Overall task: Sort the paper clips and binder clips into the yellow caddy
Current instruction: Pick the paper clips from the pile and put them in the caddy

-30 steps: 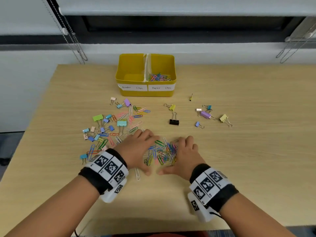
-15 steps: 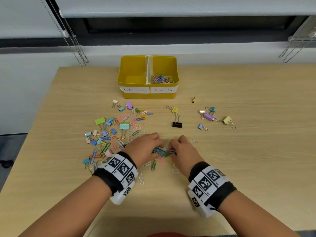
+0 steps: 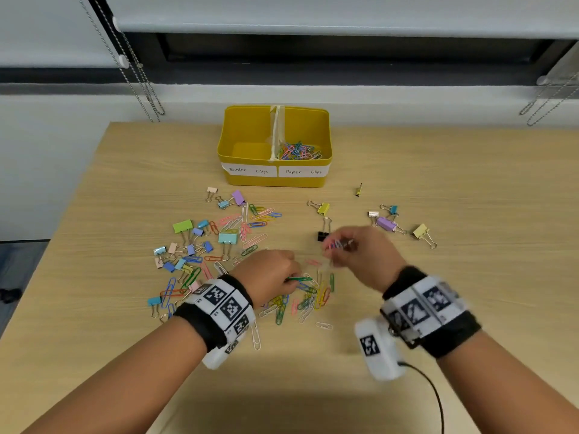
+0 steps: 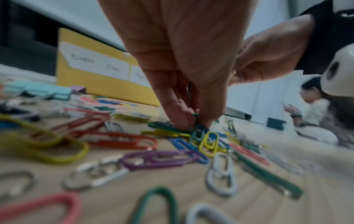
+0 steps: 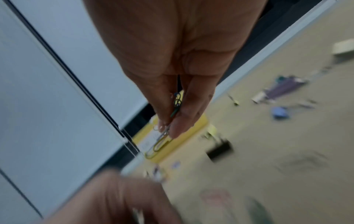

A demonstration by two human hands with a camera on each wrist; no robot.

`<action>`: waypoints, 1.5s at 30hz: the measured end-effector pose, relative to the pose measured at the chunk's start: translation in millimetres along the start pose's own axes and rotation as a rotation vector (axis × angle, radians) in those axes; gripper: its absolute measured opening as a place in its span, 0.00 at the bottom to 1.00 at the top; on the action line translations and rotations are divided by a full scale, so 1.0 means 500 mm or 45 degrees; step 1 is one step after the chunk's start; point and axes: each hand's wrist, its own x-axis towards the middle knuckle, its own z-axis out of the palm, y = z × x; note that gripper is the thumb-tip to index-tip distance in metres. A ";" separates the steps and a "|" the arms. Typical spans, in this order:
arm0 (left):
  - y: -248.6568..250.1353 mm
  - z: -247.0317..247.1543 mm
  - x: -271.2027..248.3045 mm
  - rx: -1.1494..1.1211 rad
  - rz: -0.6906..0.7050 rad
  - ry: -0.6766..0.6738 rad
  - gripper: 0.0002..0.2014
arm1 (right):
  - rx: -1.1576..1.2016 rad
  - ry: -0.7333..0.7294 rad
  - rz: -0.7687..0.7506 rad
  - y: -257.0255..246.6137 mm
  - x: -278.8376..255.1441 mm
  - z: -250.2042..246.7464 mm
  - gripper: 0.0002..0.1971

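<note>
On the left of the wooden table [image 3: 94, 214] lies a loose scatter of coloured binder clips [image 3: 183, 226] mixed with paper clips. My left hand [image 3: 269, 274] is down on the heap of paper clips [image 3: 300, 299] in front of me, thumb and fingertips [image 4: 180, 121] pinching a small tangle of them against the tabletop. My right hand [image 3: 360, 255] is raised just beside it, fingers [image 5: 184, 121] pressed together on a few linked paper clips [image 5: 159, 144] that dangle below. Beyond both hands stands the yellow caddy [image 3: 275, 181]: its left compartment, labelled for binder clips, looks empty, and its right already holds paper clips. More binder clips [image 3: 387, 223] sit to the right. The clips hook into one another, so I judge a lift could drag extras that drop on the way, or a hanging clip could land in the wrong compartment.
</note>
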 end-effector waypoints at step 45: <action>-0.037 -0.019 -0.121 0.205 -0.118 -0.314 0.64 | -0.681 -0.239 0.222 0.025 -0.080 0.138 0.62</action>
